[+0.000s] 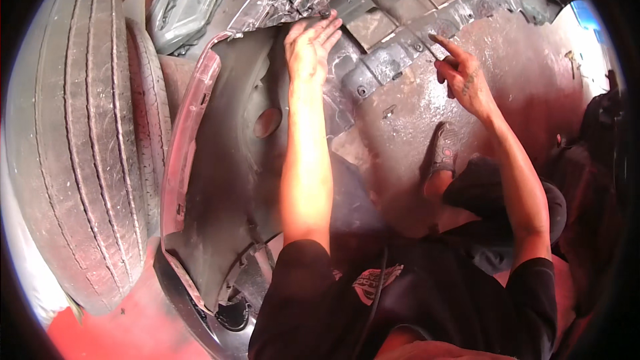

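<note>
A large car bumper cover [230, 127], its dark inner side showing and its edge reddish, curves around in front of me. My left hand [310, 47] rests at its upper part, palm showing and fingers spread, holding nothing that I can see. To the right, my right hand [467, 80] hovers over the floor beside the bumper's black lower panel [393, 60]. Its index finger points out and the other fingers curl in. A thin dark line runs from these fingers toward the panel; whether it is a tool in the hand is unclear.
Large worn tyres [87, 133] stand at the left. Behind them lies a headlamp-like clear part [190, 13]. My sandalled foot [445, 150] is on the wet-looking grey floor [400, 153]. A blue and white object [587, 17] sits at the far right.
</note>
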The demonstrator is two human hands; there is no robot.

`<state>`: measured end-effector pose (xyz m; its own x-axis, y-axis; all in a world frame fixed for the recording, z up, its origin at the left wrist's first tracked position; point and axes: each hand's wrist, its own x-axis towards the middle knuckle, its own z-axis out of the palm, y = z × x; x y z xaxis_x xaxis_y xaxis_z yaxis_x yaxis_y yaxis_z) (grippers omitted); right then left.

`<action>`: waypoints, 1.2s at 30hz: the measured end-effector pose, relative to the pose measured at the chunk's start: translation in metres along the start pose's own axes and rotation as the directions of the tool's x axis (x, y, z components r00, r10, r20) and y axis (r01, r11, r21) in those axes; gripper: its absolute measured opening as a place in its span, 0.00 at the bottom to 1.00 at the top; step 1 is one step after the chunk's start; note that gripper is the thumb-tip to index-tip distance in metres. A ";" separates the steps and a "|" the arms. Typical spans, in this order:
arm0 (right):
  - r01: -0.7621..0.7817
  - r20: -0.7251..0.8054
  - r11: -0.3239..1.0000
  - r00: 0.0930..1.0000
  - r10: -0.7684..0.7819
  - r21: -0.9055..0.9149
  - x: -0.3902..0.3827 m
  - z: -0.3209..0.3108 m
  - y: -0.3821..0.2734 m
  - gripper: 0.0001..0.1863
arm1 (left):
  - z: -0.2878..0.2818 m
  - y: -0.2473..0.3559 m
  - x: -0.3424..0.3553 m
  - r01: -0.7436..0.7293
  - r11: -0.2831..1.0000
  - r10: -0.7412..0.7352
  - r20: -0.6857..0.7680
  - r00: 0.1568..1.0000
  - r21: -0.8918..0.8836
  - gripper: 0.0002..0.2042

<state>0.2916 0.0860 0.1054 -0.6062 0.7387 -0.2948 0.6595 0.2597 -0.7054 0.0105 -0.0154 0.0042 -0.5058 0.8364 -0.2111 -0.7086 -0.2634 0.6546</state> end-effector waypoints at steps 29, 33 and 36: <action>0.228 -0.087 0.941 0.973 -0.212 0.251 0.057 0.116 0.037 0.18 | 0.012 -0.001 -0.003 0.050 0.981 -0.016 -0.175 0.984 0.188 0.11; 0.257 -0.164 0.926 0.962 -0.218 0.278 0.072 0.123 0.015 0.15 | 0.018 0.006 -0.007 0.063 0.991 -0.045 -0.146 0.988 0.117 0.11; 0.273 -0.157 0.920 0.959 -0.237 0.281 0.078 0.130 -0.001 0.21 | 0.020 0.009 -0.005 0.066 0.972 -0.030 -0.159 0.987 0.225 0.11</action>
<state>0.1862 0.0626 -0.0008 -0.6678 0.7442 -0.0148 0.3161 0.2655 -0.9108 0.0168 -0.0128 0.0250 -0.5561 0.7568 -0.3436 -0.6118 -0.0929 0.7855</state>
